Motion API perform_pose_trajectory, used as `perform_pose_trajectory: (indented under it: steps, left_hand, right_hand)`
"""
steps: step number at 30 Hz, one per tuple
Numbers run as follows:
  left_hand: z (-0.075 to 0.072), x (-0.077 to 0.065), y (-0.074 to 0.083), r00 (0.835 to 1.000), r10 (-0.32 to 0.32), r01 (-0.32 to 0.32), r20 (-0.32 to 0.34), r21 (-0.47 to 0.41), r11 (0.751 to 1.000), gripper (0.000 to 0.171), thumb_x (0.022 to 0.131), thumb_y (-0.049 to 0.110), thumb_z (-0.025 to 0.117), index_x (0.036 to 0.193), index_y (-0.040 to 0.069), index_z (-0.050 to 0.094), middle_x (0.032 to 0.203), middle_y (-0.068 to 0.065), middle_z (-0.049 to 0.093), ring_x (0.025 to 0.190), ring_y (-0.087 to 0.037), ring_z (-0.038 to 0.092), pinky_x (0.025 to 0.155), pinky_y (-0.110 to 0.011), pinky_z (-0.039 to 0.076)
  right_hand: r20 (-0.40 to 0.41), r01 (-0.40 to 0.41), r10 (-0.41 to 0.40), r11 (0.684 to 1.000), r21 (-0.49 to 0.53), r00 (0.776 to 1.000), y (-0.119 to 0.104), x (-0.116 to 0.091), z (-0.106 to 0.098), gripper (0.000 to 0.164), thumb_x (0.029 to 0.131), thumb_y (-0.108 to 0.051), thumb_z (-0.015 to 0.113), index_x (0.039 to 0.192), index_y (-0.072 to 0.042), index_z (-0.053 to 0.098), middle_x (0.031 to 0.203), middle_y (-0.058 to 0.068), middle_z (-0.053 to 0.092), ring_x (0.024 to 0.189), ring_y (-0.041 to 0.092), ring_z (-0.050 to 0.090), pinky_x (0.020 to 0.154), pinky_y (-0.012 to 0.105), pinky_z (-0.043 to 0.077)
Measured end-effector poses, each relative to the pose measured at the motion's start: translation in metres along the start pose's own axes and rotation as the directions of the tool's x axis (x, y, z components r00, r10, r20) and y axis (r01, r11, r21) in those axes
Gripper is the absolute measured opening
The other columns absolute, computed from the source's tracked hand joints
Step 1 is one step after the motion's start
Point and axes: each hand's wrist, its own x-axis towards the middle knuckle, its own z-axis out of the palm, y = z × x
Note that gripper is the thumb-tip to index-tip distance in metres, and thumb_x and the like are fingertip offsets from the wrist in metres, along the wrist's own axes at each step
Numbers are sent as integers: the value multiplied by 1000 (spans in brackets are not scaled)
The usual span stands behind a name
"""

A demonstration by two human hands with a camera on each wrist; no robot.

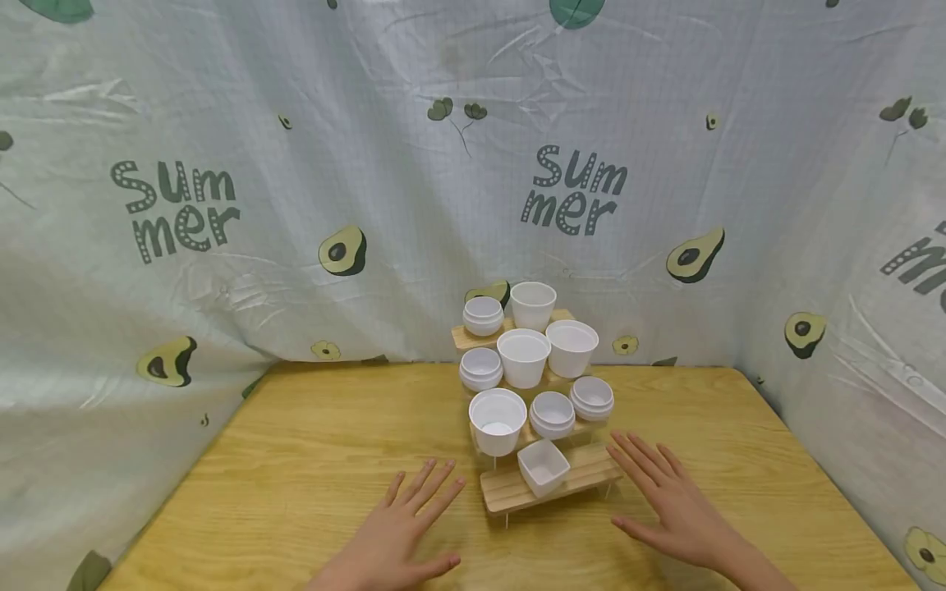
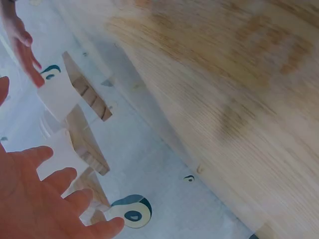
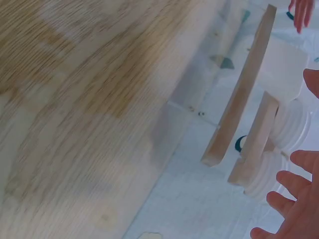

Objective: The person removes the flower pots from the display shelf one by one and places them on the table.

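Observation:
A tiered wooden stand [image 1: 591,466] stands near the middle of the table, set at a slant. White cups and small pots fill its steps. On the lowest step sits a square white cup [image 1: 543,468], with a taller round cup [image 1: 498,422] and two ribbed pots [image 1: 552,414] on the step above. My left hand [image 1: 399,529] is spread to the left of the stand, fingers straight, holding nothing. On the other side, my right hand [image 1: 676,513] is likewise spread, its fingertips near the lowest step's right end. Both wrist views show fingers apart from the cups.
The stand's upper steps carry more white cups [image 1: 524,358] and pots [image 1: 483,316]. A wooden table [image 1: 332,435] lies beneath. Behind it and along both sides hangs a pale curtain [image 1: 414,197] printed with avocados and lettering.

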Motion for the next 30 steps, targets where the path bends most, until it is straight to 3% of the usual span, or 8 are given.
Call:
perform_pose_trajectory:
  steps: [7, 11, 16, 21, 25, 30]
  left_hand:
    - [5, 5, 4, 996, 81, -80, -20, 69, 994, 76, 79, 53, 56, 141, 20, 27, 147, -5, 27, 134, -26, 29, 93, -55, 36]
    - [9, 8, 6, 990, 133, -128, -46, 101, 987, 76, 78, 52, 59, 139, 16, 32, 144, -7, 33, 128, -26, 38, 92, -51, 39]
    - [13, 12, 9, 980, 188, -178, -62, 137, 974, 74, 77, 52, 59, 137, 15, 36, 140, -6, 39, 123, -21, 44, 89, -47, 43]
    - [17, 15, 12, 970, 236, -224, -49, 184, 957, 69, 83, 57, 48, 137, 15, 36, 140, -8, 39, 124, -21, 44, 89, -45, 44]
    - [21, 18, 14, 965, 256, -243, -49, 187, 952, 69, 82, 56, 50, 136, 16, 37, 140, -7, 39, 125, -22, 42, 89, -45, 44]
    - [25, 21, 16, 958, 281, -267, -48, 200, 943, 70, 79, 54, 56, 136, 16, 38, 139, -5, 41, 124, -21, 42, 90, -44, 43]
  right_hand:
    - [-22, 16, -16, 999, 29, 1000, -7, 6, 1, 82, 70, -43, 70, 137, -10, 35, 146, 2, 28, 138, 15, 16, 110, 23, -9]
    - [-50, 31, -29, 999, 30, 998, -11, 10, 3, 83, 69, -42, 71, 137, -10, 36, 145, 2, 31, 138, 12, 14, 111, 24, -7]
    - [-98, 64, -61, 997, 31, 993, -16, 15, 3, 83, 67, -41, 72, 135, -9, 39, 141, 6, 38, 138, 12, 17, 112, 25, -5]
    - [-124, 90, -83, 994, 53, 989, -23, 22, 3, 84, 63, -36, 75, 135, -9, 39, 137, 9, 42, 135, 15, 24, 112, 25, -4]
    - [-108, 87, -79, 993, 73, 991, -28, 27, 3, 82, 66, -37, 74, 135, -11, 39, 138, 6, 41, 132, 18, 29, 112, 24, -3]
    - [-88, 90, -82, 992, 92, 993, -34, 32, 4, 78, 69, -36, 71, 135, -11, 38, 139, 6, 39, 134, 15, 24, 111, 24, -3]
